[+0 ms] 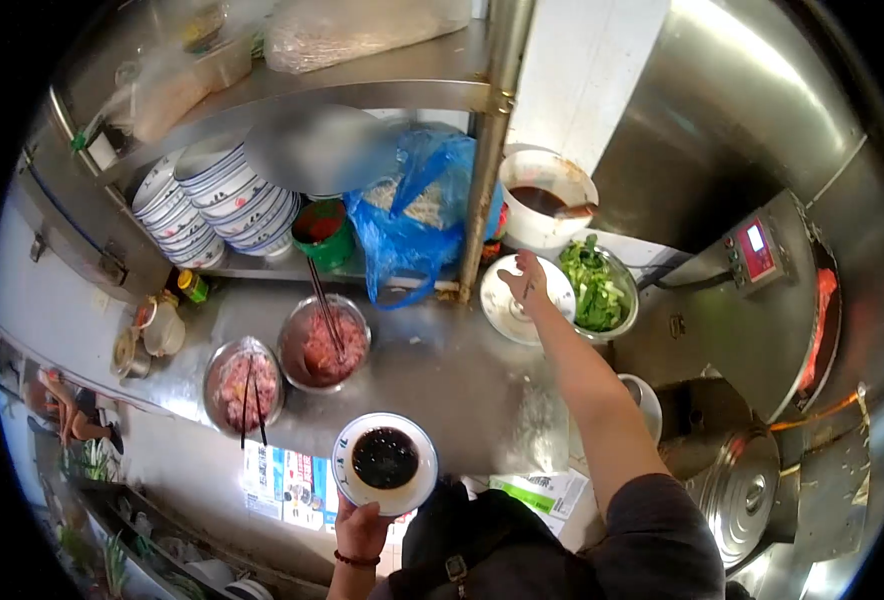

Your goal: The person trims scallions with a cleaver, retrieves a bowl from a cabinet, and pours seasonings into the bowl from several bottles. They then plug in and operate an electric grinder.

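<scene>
My left hand grips the near rim of a white bowl with blue markings, its thumb on top. Dark sauce lies in the bottom of that bowl. My right hand is stretched forward over a round white dish, fingers apart and nothing visible in them; whether it touches the dish I cannot tell. Beside it stands a metal bowl of chopped greens. Just behind is a white tub of brown liquid with a utensil handle across its rim.
Two metal bowls of minced meat, with chopsticks, sit on the steel counter. Stacked bowls, a green container and a blue plastic bag fill the shelf. A lidded pot and a scale display are right.
</scene>
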The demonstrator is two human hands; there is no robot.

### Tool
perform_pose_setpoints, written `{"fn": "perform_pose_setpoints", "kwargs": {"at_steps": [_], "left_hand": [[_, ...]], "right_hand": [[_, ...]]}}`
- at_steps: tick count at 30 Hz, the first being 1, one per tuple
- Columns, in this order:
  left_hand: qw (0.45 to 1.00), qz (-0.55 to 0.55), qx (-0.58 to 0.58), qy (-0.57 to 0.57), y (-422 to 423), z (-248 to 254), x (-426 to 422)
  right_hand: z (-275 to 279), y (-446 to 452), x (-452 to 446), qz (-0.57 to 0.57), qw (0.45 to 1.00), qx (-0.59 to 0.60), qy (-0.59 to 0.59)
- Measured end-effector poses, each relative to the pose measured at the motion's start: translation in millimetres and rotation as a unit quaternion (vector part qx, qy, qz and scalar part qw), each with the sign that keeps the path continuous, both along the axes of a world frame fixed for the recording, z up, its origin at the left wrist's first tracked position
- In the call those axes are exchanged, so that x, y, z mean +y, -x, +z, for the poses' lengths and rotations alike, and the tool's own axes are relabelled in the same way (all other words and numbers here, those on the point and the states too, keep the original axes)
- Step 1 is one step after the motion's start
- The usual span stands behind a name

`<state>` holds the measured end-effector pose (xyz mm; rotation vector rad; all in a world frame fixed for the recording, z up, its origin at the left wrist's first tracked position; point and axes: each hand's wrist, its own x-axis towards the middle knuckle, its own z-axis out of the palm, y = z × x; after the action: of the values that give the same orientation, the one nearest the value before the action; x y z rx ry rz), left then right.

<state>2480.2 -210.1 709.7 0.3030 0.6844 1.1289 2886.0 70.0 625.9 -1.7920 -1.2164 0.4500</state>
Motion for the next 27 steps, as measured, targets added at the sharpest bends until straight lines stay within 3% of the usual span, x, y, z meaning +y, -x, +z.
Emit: {"fn": "perform_pose_setpoints", "kwargs": {"at_steps": [2, 6, 7, 8, 10, 12, 14, 16, 19, 20, 22, 24, 25, 27], "left_hand": [[1.000, -0.005, 0.011, 0.026, 1.9, -5.8, 23.3], [0.999, -0.016, 0.005, 0.031, -6.1, -7.6, 55.3], [0.999, -0.023, 0.002, 0.046, -7.0, -7.8, 61.1], [0.998, -0.029, -0.002, 0.060, -8.7, -9.3, 65.6], [0.997, -0.026, 0.006, 0.068, -14.8, -9.5, 73.5], [0.996, -0.022, 0.014, 0.080, -20.3, -10.2, 79.6], [0.996, -0.013, 0.002, 0.091, -23.3, -10.1, 81.9], [0.996, -0.012, 0.009, 0.092, -24.0, -20.8, 83.0], [0.996, -0.018, 0.012, 0.089, -26.8, -31.7, 87.8], [0.996, -0.025, 0.010, 0.081, -28.5, -32.5, 91.4], [0.997, -0.036, 0.017, 0.065, -34.4, -34.9, 99.2], [0.998, -0.032, 0.003, 0.052, -47.0, -29.1, 110.9], [0.998, -0.045, 0.023, 0.042, -44.4, -50.1, 111.4], [0.996, -0.072, 0.018, 0.040, -56.6, -33.4, 123.9]], "right_hand": [[-17.7, 1.7, 50.4, -0.077, 0.994, -0.074, 0.039], [-14.9, 26.3, 89.5, -0.209, 0.973, -0.012, 0.095], [-42.2, 20.8, 107.4, -0.214, 0.972, -0.008, 0.099], [-72.8, 14.8, 129.2, -0.292, 0.954, 0.056, 0.027], [-75.1, 19.0, 140.8, -0.366, 0.922, 0.120, -0.046], [-57.2, 27.7, 122.6, -0.313, 0.949, 0.027, 0.021], [-54.9, 29.9, 111.2, -0.288, 0.957, 0.027, 0.032], [-60.9, 28.6, 107.2, -0.249, 0.947, 0.101, -0.175], [-57.7, 9.7, 89.7, -0.131, 0.879, 0.283, -0.360], [-11.2, 18.1, 61.5, -0.154, 0.939, 0.088, -0.295], [42.6, 15.8, 23.2, -0.120, 0.943, -0.108, -0.290], [102.8, 10.7, -19.8, 0.006, 0.951, -0.253, -0.177], [121.5, 11.6, -35.8, 0.065, 0.948, -0.277, -0.142], [143.4, 9.4, -59.1, 0.174, 0.914, -0.359, -0.068]]}}
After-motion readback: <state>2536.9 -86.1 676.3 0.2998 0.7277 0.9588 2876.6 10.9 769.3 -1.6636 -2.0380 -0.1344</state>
